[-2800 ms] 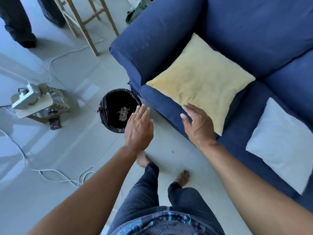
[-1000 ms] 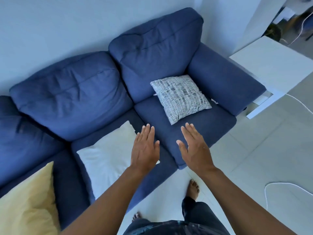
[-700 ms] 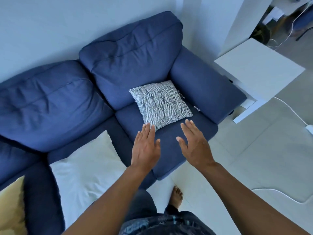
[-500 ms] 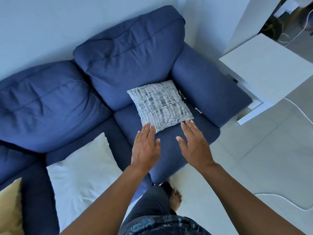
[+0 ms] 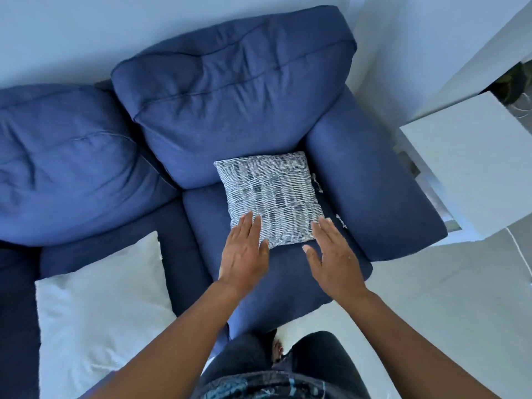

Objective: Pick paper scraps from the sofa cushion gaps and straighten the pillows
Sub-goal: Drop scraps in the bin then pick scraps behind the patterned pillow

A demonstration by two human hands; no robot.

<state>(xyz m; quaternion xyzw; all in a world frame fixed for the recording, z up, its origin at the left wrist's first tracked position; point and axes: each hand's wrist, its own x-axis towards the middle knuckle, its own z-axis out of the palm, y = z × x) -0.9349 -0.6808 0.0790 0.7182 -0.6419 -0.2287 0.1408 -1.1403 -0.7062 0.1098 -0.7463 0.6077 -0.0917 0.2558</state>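
Both bare forearms extended forward from bottom of frame, converging slightly. Left hand (image 5: 244,249) palm down, fingers straight and together, thumb tucked alongside. Right hand (image 5: 335,260) palm angled inward toward the left, fingers straight, thumb spread out to the side. Neither holds anything; contact under the fingertips can't be confirmed. Dark trousers and one bare foot visible below.
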